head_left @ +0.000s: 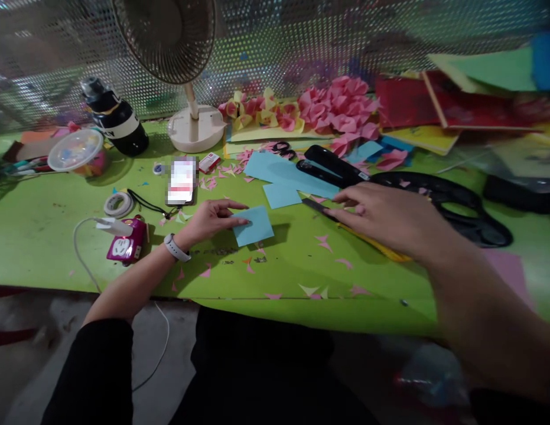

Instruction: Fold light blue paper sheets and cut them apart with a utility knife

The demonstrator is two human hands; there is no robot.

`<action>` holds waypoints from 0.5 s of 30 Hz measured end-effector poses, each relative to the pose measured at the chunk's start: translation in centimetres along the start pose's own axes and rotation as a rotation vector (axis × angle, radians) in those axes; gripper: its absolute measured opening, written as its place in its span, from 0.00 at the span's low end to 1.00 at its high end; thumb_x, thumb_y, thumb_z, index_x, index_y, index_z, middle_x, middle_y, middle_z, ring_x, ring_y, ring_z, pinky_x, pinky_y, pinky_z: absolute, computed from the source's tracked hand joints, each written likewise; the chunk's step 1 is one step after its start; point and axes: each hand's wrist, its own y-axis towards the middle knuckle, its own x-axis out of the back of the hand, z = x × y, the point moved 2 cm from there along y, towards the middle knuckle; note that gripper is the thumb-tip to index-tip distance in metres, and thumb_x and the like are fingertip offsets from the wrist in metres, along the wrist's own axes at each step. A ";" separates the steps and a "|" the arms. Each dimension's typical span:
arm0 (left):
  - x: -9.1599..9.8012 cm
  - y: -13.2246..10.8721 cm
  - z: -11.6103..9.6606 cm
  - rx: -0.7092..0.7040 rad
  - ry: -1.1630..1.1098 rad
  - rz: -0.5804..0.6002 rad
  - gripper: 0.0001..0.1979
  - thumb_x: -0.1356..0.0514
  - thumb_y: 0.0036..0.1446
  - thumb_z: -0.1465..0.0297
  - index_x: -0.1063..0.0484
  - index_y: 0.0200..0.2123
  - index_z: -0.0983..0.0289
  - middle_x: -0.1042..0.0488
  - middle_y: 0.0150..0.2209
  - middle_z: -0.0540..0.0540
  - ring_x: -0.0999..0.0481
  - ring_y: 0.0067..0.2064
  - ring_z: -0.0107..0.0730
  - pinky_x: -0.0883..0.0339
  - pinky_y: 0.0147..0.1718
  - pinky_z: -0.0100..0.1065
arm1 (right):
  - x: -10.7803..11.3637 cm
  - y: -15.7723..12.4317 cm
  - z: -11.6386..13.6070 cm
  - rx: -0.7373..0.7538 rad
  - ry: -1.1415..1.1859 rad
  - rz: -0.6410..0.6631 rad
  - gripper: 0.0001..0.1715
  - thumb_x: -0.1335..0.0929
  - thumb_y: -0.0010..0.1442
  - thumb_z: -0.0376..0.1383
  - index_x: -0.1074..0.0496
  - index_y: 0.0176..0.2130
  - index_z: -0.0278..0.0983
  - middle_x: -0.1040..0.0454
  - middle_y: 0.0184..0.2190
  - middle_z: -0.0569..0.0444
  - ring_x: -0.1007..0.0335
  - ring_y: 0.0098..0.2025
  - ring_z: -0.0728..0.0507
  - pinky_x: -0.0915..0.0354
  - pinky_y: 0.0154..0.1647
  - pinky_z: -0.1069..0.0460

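Note:
My left hand (212,219), with a white watch on its wrist, pinches a small light-blue paper square (257,227) between thumb and fingers just above the green table (292,271). To the right, my right hand (381,215) stretches its fingers over a yellow-handled cutter (390,252). The cutter's dark blade (316,205) points left past the fingertips; the palm hides much of its handle. Another blue square (281,196) lies near the blade tip, beside a longer blue sheet (287,172).
Behind are pink paper flowers (341,103), a fan (195,130) and a dark bottle (124,127). Large black scissor-like handles (474,227) lie right. Left are a phone (181,182), a tape roll (119,204) and a purple socket adapter (128,242) with a cable. Paper scraps (323,243) litter the front.

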 end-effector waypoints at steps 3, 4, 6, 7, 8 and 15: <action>0.4 0.1 0.1 -0.002 0.010 -0.027 0.23 0.24 0.57 0.59 0.16 0.51 0.66 0.30 0.20 0.47 0.38 0.21 0.23 0.48 0.20 0.30 | -0.3 -1.7 -3.0 0.011 -0.268 0.037 0.25 0.37 0.65 0.49 0.22 0.51 0.38 0.20 0.51 0.38 0.23 0.48 0.30 0.35 0.36 0.43; 0.5 0.2 0.2 0.005 0.004 -0.030 0.24 0.24 0.57 0.58 0.16 0.52 0.66 0.26 0.22 0.49 0.33 0.23 0.24 0.44 0.21 0.29 | -0.8 -2.2 -3.7 0.018 -0.297 0.077 0.25 0.37 0.65 0.47 0.22 0.51 0.37 0.20 0.50 0.37 0.23 0.48 0.29 0.34 0.37 0.42; 0.6 0.3 0.4 0.027 -0.013 -0.021 0.26 0.24 0.56 0.57 0.17 0.54 0.66 0.19 0.28 0.54 0.25 0.28 0.28 0.35 0.25 0.29 | -1.7 -2.8 -4.3 0.027 -0.290 0.154 0.26 0.37 0.63 0.45 0.23 0.52 0.34 0.20 0.50 0.34 0.23 0.47 0.28 0.32 0.40 0.40; 0.7 0.4 0.5 0.037 -0.025 -0.016 0.27 0.24 0.56 0.57 0.17 0.55 0.66 0.16 0.31 0.56 0.21 0.31 0.30 0.31 0.27 0.29 | -2.0 -2.9 -4.4 0.025 -0.269 0.178 0.26 0.37 0.62 0.44 0.23 0.51 0.33 0.20 0.51 0.33 0.23 0.48 0.27 0.32 0.41 0.40; 0.8 0.4 0.6 0.045 -0.036 -0.013 0.28 0.24 0.56 0.57 0.18 0.55 0.66 0.15 0.34 0.57 0.19 0.33 0.31 0.28 0.30 0.30 | -2.3 -2.9 -4.5 0.016 -0.245 0.197 0.25 0.37 0.61 0.43 0.23 0.51 0.33 0.21 0.50 0.32 0.22 0.48 0.27 0.32 0.42 0.39; 1.2 0.7 1.3 0.055 -0.062 -0.017 0.26 0.25 0.58 0.59 0.18 0.56 0.66 0.13 0.40 0.60 0.15 0.40 0.35 0.21 0.37 0.34 | -2.2 -3.0 -4.7 -0.109 -0.067 0.128 0.32 0.35 0.52 0.49 0.28 0.52 0.35 0.21 0.50 0.33 0.22 0.47 0.27 0.31 0.41 0.39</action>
